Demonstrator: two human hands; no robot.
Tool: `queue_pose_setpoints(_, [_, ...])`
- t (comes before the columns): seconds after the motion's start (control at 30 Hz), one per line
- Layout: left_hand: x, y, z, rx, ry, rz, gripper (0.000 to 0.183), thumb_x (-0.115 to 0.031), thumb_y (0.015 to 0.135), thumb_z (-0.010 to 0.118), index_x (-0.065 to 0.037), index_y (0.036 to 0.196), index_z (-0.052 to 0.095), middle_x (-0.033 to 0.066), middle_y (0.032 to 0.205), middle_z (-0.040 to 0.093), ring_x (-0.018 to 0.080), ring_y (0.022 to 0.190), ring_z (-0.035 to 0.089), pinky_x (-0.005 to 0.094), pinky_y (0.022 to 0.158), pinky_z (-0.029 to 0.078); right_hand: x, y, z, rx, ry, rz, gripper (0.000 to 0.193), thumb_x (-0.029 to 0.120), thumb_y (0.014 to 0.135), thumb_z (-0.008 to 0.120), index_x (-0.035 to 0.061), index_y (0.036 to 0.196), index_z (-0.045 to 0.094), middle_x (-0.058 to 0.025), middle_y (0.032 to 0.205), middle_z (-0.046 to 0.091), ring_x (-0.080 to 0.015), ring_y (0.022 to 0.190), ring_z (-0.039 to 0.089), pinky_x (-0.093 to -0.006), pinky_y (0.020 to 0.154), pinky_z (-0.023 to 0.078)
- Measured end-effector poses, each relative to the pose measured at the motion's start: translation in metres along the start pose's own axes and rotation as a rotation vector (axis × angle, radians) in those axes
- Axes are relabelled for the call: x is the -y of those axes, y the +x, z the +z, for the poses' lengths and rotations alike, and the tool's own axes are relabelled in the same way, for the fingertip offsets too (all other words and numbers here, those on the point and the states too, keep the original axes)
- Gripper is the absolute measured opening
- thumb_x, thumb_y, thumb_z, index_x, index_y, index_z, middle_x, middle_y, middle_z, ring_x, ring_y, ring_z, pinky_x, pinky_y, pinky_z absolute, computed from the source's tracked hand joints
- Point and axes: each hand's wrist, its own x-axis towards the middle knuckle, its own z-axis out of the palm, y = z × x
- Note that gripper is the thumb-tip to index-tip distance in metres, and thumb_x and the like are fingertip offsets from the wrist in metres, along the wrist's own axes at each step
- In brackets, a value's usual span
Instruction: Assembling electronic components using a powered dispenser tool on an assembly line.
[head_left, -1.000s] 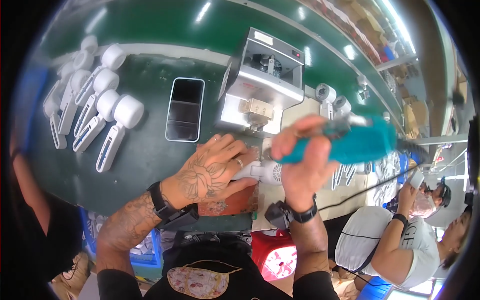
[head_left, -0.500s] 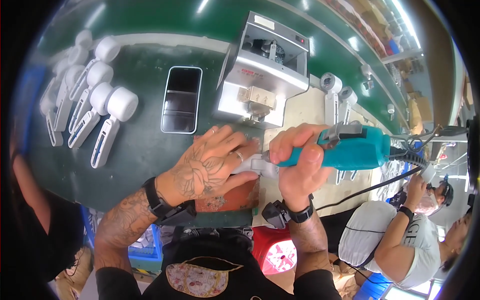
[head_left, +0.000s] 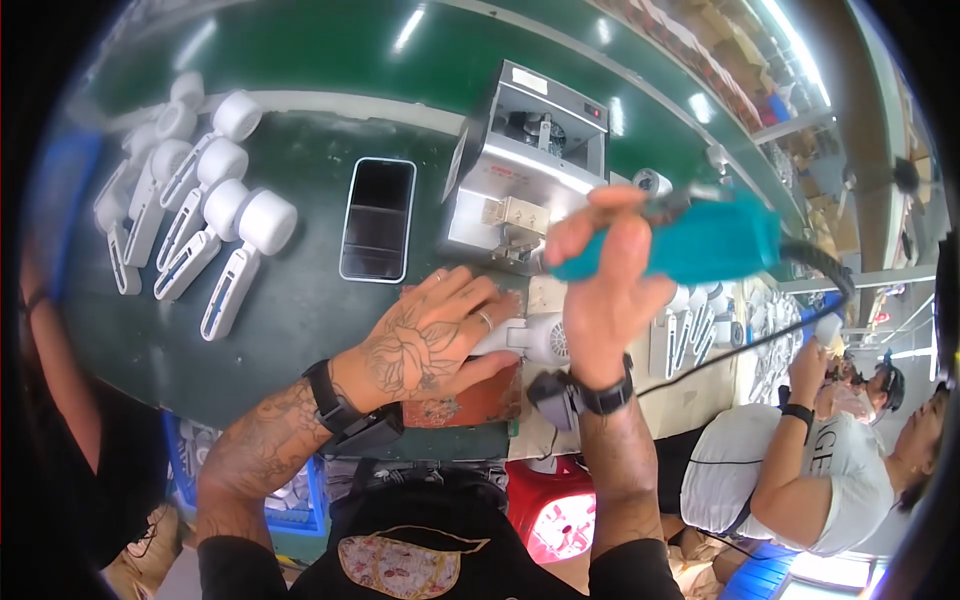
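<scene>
Two things are held close to the near edge of the counter (head_left: 290, 340). The left hand (head_left: 428, 335) grasps a white handheld fan (head_left: 540, 338) by its handle, pressing from above with the thumb on the near side, so it seems to serve as a clamp that stops the fan turning. The fan lies at the seam between a reddish-brown pad (head_left: 460, 410) and a pale board (head_left: 685, 402), its round head pointing right and clear of the fingers, probably to leave that end reachable. The right hand (head_left: 615, 295) is wrapped around a teal power tool (head_left: 715, 245), lifted above the fan; its working end is blurred, but the two look apart. Its cable (head_left: 815, 258) trails off to the right, which likely spares both wrists a tangle. Toward the far edge, just beyond the hands, a metal machine (head_left: 500, 185) faces the person, presumably for a short reach. Beside it lies a phone (head_left: 378, 220), out of the hands' way. Several more white fans (head_left: 265, 222) cluster toward the far left corner, heads away and handles nearward, an arrangement that would make grabbing one by its handle easy.
</scene>
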Motion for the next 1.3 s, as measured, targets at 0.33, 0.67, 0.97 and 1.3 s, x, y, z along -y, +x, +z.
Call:
queue_pose_setpoints(0.33, [0.001, 0.001, 0.002, -0.036, 0.020, 0.037, 0.043, -0.028, 0.085, 0.064, 0.000, 0.118, 0.060, 0.0109, 0.103, 0.053, 0.0277, 0.098, 0.052, 0.0396, 0.087, 0.044, -0.008, 0.009, 0.009, -0.007, -0.006, -0.013, 0.039, 0.036, 0.100, 0.054, -0.0013, 0.090, 0.050, -0.0075, 0.067, 0.051, -0.0174, 0.058, 0.052, -0.0311, 0.054, 0.044])
queue_pose_setpoints(0.67, [0.001, 0.005, 0.002, -0.003, 0.005, 0.013, 0.038, -0.026, 0.086, 0.065, -0.001, 0.115, 0.061, 0.0101, 0.104, 0.053, 0.0273, 0.097, 0.051, 0.0389, 0.084, 0.044, 0.034, -0.054, -0.023, -0.017, -0.024, 0.128, 0.062, 0.059, 0.090, 0.059, -0.0002, 0.102, 0.045, -0.0066, 0.062, 0.048, -0.0175, 0.050, 0.048, -0.0314, 0.047, 0.041])
queue_pose_setpoints(0.97, [0.002, 0.006, 0.007, -0.027, -0.010, 0.009, 0.038, -0.024, 0.084, 0.066, -0.003, 0.116, 0.062, 0.0090, 0.102, 0.055, 0.0270, 0.093, 0.051, 0.0382, 0.082, 0.044, 0.015, -0.065, -0.027, 0.000, 0.078, 0.146, 0.056, 0.057, 0.090, 0.061, 0.0039, 0.096, 0.043, -0.0065, 0.062, 0.046, -0.0171, 0.050, 0.045, -0.0325, 0.048, 0.040])
queue_pose_setpoints(1.3, [0.000, 0.002, 0.009, -0.082, 0.019, 0.057, 0.037, -0.023, 0.080, 0.069, -0.006, 0.113, 0.064, 0.0086, 0.104, 0.058, 0.0287, 0.091, 0.053, 0.0405, 0.080, 0.045, 0.014, -0.077, -0.019, -0.099, 0.043, 0.127, 0.049, 0.052, 0.091, 0.062, 0.0065, 0.094, 0.044, -0.0064, 0.066, 0.047, -0.0176, 0.050, 0.045, -0.0324, 0.048, 0.040])
